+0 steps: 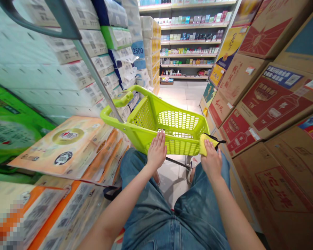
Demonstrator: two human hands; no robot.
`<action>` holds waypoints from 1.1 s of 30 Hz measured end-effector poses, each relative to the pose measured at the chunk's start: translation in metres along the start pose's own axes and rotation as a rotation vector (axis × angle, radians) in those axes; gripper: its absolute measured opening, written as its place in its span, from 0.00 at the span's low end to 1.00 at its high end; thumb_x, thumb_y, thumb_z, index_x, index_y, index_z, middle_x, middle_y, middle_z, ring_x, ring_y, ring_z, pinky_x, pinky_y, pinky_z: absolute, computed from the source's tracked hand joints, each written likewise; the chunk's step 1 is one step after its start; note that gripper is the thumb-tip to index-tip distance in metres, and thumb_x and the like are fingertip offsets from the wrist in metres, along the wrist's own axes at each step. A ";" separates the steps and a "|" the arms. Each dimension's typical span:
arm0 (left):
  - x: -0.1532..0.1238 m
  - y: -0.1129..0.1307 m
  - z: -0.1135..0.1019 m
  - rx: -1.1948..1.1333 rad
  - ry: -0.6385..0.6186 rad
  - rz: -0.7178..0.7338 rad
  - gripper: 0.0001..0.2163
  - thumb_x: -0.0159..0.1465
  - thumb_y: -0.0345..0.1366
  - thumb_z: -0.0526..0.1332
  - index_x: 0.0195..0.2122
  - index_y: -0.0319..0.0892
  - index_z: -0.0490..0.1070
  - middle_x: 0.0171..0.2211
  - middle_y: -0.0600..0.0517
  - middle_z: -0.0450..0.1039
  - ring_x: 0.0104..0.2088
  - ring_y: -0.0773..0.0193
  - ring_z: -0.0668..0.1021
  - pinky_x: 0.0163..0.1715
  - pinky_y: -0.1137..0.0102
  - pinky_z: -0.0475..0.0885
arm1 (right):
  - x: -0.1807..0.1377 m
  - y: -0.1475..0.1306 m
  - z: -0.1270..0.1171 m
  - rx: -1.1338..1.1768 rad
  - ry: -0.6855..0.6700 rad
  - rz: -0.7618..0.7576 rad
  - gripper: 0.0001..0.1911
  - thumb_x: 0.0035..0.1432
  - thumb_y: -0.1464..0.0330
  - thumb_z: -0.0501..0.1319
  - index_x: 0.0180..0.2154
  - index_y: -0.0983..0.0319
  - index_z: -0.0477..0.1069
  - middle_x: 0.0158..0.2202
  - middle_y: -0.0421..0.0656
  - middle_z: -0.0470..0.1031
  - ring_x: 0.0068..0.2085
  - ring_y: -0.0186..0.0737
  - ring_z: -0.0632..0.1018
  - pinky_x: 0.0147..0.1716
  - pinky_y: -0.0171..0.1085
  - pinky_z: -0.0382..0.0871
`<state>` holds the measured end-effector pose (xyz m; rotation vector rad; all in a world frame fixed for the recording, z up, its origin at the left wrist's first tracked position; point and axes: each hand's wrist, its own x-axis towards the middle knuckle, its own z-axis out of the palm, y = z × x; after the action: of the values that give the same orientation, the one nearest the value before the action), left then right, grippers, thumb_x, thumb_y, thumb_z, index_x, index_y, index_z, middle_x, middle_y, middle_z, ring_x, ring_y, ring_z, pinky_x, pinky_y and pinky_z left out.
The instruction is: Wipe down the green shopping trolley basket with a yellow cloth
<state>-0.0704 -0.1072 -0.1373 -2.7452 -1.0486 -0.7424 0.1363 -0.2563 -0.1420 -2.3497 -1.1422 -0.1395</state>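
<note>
A lime-green shopping basket on wheels stands in front of my knees, with perforated sides and a long grey pull handle rising at its left end. My left hand lies on the near rim of the basket, fingers stretched out and close together, holding nothing. At the basket's right near corner, my right hand presses a folded yellow cloth against the rim, its fingers over it. A black strap or edging sticks out beside the cloth. The underside of the cloth is hidden.
Packs of tissue paper are stacked high at the left. Cardboard cartons form a wall at the right. A pale tiled aisle runs between them to shelves of small boxes and bottles.
</note>
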 end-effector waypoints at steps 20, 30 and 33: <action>-0.001 0.003 0.003 0.014 0.000 -0.012 0.31 0.70 0.33 0.48 0.72 0.36 0.39 0.72 0.46 0.44 0.72 0.60 0.47 0.68 0.60 0.54 | -0.005 0.024 0.006 0.075 0.048 -0.009 0.37 0.56 0.73 0.50 0.67 0.57 0.55 0.67 0.45 0.63 0.67 0.44 0.64 0.68 0.58 0.42; -0.002 0.000 0.003 -0.019 -0.016 -0.008 0.32 0.68 0.30 0.49 0.72 0.35 0.37 0.72 0.44 0.45 0.72 0.59 0.47 0.68 0.59 0.54 | -0.007 -0.135 0.038 0.161 -0.052 -0.342 0.39 0.51 0.76 0.52 0.66 0.64 0.58 0.68 0.47 0.59 0.69 0.42 0.59 0.70 0.50 0.37; -0.001 0.000 0.002 -0.016 -0.010 -0.006 0.32 0.69 0.31 0.49 0.72 0.35 0.37 0.72 0.45 0.44 0.72 0.60 0.47 0.68 0.59 0.54 | -0.006 -0.114 0.031 0.121 -0.062 -0.355 0.40 0.51 0.77 0.50 0.67 0.59 0.56 0.68 0.44 0.60 0.69 0.40 0.60 0.70 0.54 0.32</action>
<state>-0.0702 -0.1078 -0.1398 -2.7630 -1.0580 -0.7417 0.0425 -0.1871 -0.1240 -2.0416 -1.5458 -0.1182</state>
